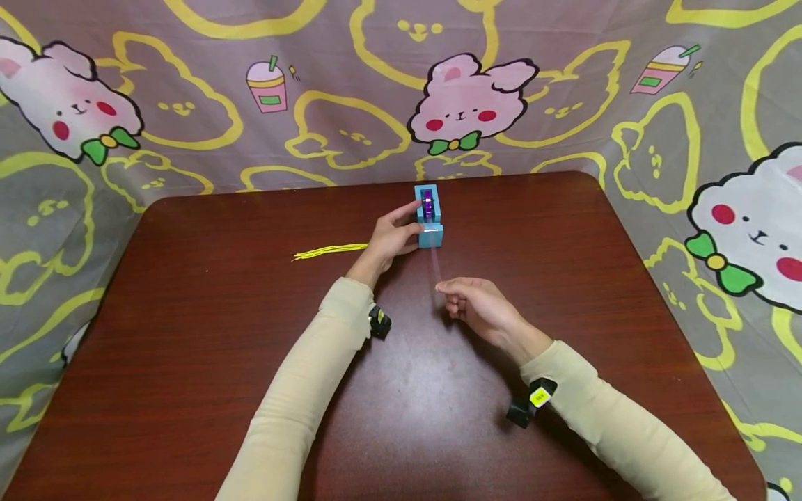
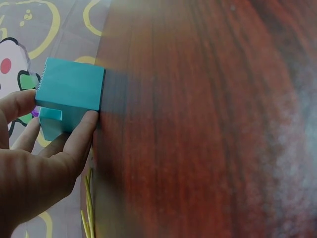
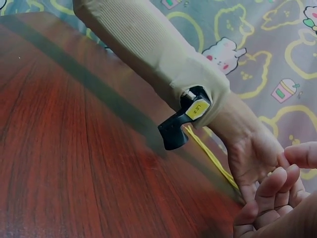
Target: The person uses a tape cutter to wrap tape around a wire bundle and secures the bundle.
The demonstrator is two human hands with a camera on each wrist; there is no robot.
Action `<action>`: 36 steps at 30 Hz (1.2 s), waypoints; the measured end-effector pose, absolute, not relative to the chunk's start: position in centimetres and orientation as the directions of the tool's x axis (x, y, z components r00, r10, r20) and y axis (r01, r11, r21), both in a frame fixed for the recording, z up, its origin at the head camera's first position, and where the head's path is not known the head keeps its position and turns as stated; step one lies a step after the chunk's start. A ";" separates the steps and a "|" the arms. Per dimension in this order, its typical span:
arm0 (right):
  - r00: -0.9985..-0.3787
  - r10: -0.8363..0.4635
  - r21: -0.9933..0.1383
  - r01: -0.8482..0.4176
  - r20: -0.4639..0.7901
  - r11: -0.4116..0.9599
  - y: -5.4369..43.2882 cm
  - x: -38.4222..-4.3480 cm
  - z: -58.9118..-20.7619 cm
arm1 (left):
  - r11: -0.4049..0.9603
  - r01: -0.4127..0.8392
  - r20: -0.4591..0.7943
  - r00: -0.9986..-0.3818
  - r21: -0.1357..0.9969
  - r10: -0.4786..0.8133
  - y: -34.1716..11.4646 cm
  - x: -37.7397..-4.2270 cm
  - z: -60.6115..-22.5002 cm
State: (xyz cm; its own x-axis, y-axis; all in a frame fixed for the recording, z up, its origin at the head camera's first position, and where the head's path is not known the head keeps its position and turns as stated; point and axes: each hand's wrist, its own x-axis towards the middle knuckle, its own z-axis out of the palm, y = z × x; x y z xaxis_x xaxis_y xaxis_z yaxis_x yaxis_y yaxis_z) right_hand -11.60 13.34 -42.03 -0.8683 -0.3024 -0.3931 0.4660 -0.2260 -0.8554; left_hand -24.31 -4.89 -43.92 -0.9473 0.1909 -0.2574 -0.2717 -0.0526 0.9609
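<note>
A light blue tape dispenser [image 1: 431, 236] with a purple roll [image 1: 429, 203] in it stands near the far edge of the table. My left hand [image 1: 390, 236] grips it from the left side, with fingers spread along it. The left wrist view shows the blue body of the dispenser [image 2: 70, 83] between thumb and fingers. From its near end a thin see-through strip of tape [image 1: 436, 264] stretches toward me. My right hand [image 1: 481, 304] pinches the strip's free end between thumb and forefinger, the other fingers curled in.
Several thin yellow strands [image 1: 328, 251] lie in a bundle on the dark red-brown table [image 1: 207, 362], left of my left hand. A patterned cloth [image 1: 351, 69] hangs behind the table and along its sides. Each wrist carries a small black camera [image 1: 379, 322].
</note>
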 end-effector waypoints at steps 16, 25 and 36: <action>-0.867 -0.311 -0.858 0.465 -0.390 -0.220 13.5 -10.9 -41.8 | -0.055 -0.277 -0.262 -0.945 0.959 0.195 -5.0 -24.3 -44.0; -0.865 -0.319 -0.857 0.465 -0.386 -0.223 13.6 -10.5 -41.6 | -0.056 -0.272 -0.257 -0.947 0.961 0.192 -4.9 -24.3 -44.1; -0.873 -0.314 -0.861 0.452 -0.374 -0.231 13.6 -10.3 -41.5 | -0.052 -0.268 -0.253 -0.948 0.962 0.192 -4.9 -24.2 -43.7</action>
State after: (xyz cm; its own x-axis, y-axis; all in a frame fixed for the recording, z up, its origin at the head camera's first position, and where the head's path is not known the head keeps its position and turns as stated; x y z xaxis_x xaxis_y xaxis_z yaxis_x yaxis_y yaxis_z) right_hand -10.25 13.64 -41.55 -0.8725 -0.3143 -0.3740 0.4524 -0.2310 -0.8614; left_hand -24.22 -4.86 -43.69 -0.9482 0.1916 -0.2535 -0.2676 -0.0517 0.9621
